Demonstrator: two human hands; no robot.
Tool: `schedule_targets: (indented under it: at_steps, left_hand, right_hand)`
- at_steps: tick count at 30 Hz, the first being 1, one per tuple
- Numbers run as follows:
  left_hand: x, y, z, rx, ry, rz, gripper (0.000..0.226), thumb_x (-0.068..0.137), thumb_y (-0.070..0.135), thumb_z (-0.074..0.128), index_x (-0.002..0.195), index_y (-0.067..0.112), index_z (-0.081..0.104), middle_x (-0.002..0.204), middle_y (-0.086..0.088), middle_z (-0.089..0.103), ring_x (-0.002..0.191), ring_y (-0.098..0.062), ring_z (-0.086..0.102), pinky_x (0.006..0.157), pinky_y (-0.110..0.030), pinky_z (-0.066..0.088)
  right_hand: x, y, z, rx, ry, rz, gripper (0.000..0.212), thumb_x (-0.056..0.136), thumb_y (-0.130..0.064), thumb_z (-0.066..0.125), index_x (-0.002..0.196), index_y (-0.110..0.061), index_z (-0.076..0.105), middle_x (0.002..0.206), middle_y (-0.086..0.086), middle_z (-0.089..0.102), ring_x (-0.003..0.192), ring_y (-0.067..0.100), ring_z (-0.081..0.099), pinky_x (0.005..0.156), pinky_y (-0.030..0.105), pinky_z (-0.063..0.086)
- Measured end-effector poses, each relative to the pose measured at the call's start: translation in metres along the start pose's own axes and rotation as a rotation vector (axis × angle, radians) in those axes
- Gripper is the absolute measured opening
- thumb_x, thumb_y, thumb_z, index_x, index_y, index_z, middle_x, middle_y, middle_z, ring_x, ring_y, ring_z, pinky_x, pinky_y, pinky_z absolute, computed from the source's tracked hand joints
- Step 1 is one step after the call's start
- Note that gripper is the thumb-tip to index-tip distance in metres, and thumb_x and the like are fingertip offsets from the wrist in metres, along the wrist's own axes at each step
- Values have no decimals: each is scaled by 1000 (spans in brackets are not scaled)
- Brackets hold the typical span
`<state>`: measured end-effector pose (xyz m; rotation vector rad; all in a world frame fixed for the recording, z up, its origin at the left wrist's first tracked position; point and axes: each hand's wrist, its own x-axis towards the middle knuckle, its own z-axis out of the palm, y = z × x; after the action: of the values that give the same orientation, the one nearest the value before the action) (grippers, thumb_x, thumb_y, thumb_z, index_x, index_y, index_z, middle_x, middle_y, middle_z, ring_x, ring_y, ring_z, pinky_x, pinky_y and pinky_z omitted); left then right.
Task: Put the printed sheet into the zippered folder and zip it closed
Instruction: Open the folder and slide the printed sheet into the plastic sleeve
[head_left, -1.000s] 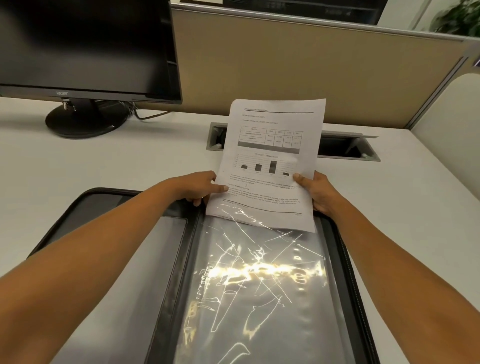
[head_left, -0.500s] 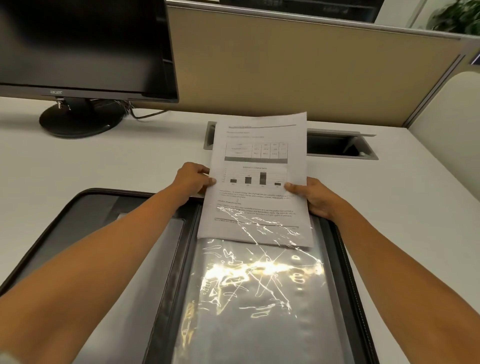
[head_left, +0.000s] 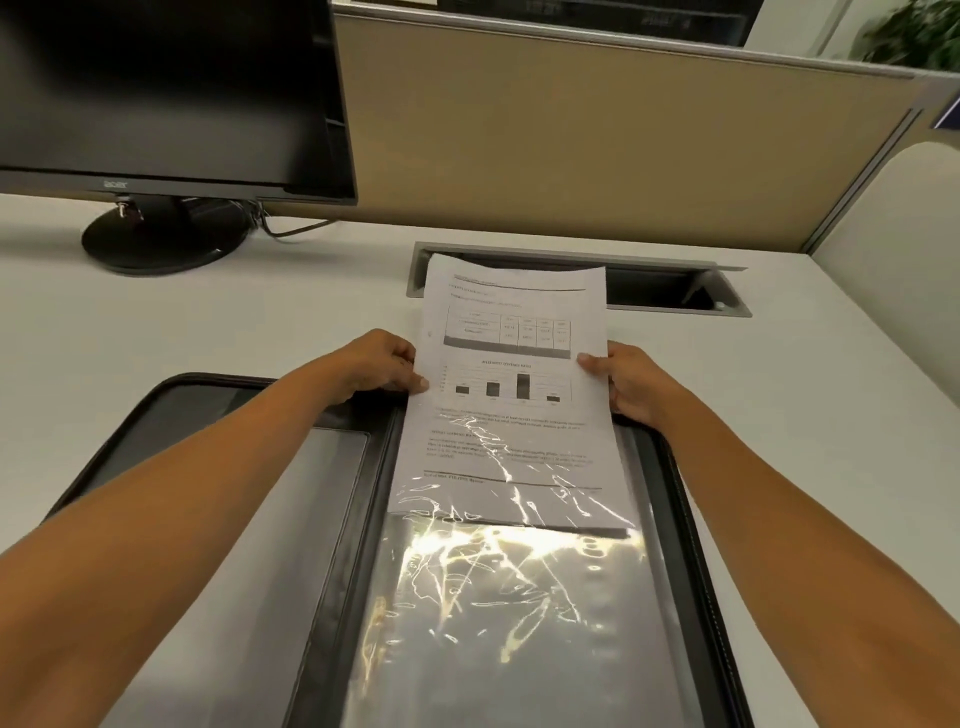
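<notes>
The black zippered folder (head_left: 691, 519) lies open on the white desk, its right half filled with a shiny clear plastic sleeve (head_left: 519, 623). The printed sheet (head_left: 511, 374), with a table and a bar chart on it, is partly slid into the top of that sleeve; its lower third shows under the plastic, the upper part sticks out over the desk. My left hand (head_left: 382, 366) pinches the sheet's left edge and my right hand (head_left: 626, 382) pinches its right edge, both at the folder's far rim.
A black monitor (head_left: 166, 88) on a round stand (head_left: 161, 239) is at the back left. A grey cable slot (head_left: 675, 288) is set in the desk behind the sheet. Beige partition panels (head_left: 597, 145) close off the back and right.
The sheet has moved toward me and down, going deeper into the clear sleeve. Both hands came along with it, still gripping its edges.
</notes>
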<state>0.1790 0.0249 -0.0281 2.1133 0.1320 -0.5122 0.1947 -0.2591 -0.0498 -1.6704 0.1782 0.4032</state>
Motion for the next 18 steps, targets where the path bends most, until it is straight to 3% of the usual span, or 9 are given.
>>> schedule_targets:
  at_steps: [2, 4, 9, 14, 16, 18]
  left_hand:
    - [1, 1, 2, -98, 52, -1, 31, 84, 9, 64, 113, 0, 56, 106, -11, 61, 92, -22, 59, 81, -29, 48]
    - [3, 2, 5, -208, 139, 7, 31, 87, 8, 60, 116, 0, 54, 108, -13, 60, 92, -24, 59, 74, -27, 51]
    - [6, 5, 10, -233, 254, 30, 34, 83, 1, 63, 116, -3, 56, 112, -17, 61, 91, -23, 58, 78, -30, 50]
    - [3, 5, 4, -86, 101, -31, 32, 80, 0, 66, 110, -6, 59, 100, -13, 62, 85, -21, 58, 71, -23, 49]
    - [-2, 5, 2, -2, 36, -24, 19, 80, 0, 66, 98, -4, 63, 88, -7, 63, 80, -18, 57, 66, -19, 46]
    - [-7, 5, 0, 85, 8, -18, 5, 79, 1, 67, 82, 4, 64, 88, -7, 62, 86, -21, 55, 73, -24, 44]
  right_hand:
    - [-5, -2, -4, 2, -74, 22, 23, 91, -8, 50, 114, -12, 54, 116, 7, 61, 96, 22, 63, 80, 39, 57]
    - [-11, -3, -8, -18, -142, 48, 27, 90, -4, 49, 116, -11, 51, 111, 4, 61, 97, 21, 61, 83, 39, 54]
    - [-23, -8, -16, -86, -190, 99, 31, 87, 1, 52, 115, -10, 50, 105, 3, 61, 98, 23, 59, 91, 40, 49]
    - [-20, -6, -8, -49, 12, 58, 32, 91, -16, 51, 122, -7, 47, 120, 9, 58, 108, 28, 57, 93, 44, 48]
    - [-17, -5, -4, -14, 120, 41, 34, 94, -21, 47, 123, -5, 45, 121, 10, 56, 107, 27, 57, 91, 42, 49]
    - [-16, -3, -3, -27, 169, 23, 24, 95, -20, 46, 115, -7, 49, 120, 12, 58, 102, 25, 58, 85, 39, 50]
